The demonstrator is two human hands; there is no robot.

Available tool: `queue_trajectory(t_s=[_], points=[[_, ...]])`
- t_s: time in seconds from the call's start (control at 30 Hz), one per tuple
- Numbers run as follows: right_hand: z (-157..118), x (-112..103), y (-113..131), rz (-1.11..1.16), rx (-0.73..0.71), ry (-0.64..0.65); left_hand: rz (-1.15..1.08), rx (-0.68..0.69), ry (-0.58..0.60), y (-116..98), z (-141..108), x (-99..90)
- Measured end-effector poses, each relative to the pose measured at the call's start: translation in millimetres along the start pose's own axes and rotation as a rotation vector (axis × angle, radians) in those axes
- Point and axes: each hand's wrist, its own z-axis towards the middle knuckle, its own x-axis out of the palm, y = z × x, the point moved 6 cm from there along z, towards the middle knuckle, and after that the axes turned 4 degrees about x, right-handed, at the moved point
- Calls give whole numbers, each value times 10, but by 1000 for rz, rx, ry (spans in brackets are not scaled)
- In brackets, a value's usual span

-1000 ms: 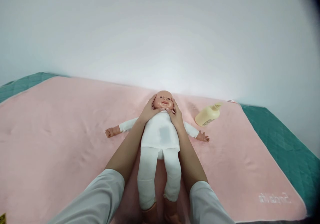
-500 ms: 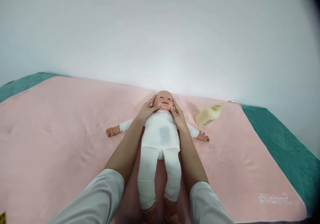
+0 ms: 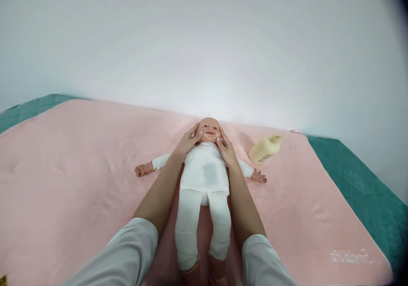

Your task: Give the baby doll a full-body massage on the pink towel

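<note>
A baby doll [image 3: 204,167] in a white top and white trousers lies on its back, with its head away from me and its feet towards me. Its arms stretch out to both sides. My left hand [image 3: 188,142] cups the left side of the doll's head, thumb on the cheek. Against the other cheek, my right hand [image 3: 226,145] is curved in the same way, its fingers up beside the temple. Between my hands the doll's face stays visible. A grey patch marks the front of the top.
A pale yellow pump bottle [image 3: 264,149] lies tilted to the right of the doll. Under everything is a pink blanket [image 3: 79,171] over a green quilted cover [image 3: 360,179]. A white wall [image 3: 204,43] rises behind. Something small and yellow-black [image 3: 3,280] shows at the lower left corner.
My hands stay on both sides of the doll's head, with only a tiny shift of the thumbs on the cheeks. The doll and bottle have not moved.
</note>
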Motion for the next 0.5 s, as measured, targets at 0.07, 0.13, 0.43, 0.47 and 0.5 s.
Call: queue_trajectory(t_s=[0.07, 0.13, 0.43, 0.47, 0.5], points=[[-14, 29, 31, 11, 7, -10, 56, 29, -4, -38, -11, 24], [-24, 56, 42, 25, 33, -33, 85, 51, -4, -51, -14, 53], [-18, 93, 30, 23, 33, -79, 110, 120, 0, 88, 48, 55], [-17, 92, 26, 22, 33, -81, 108, 119, -4, 97, 49, 49], [-17, 90, 23, 16, 33, -86, 107, 119, -7, 101, 49, 45]])
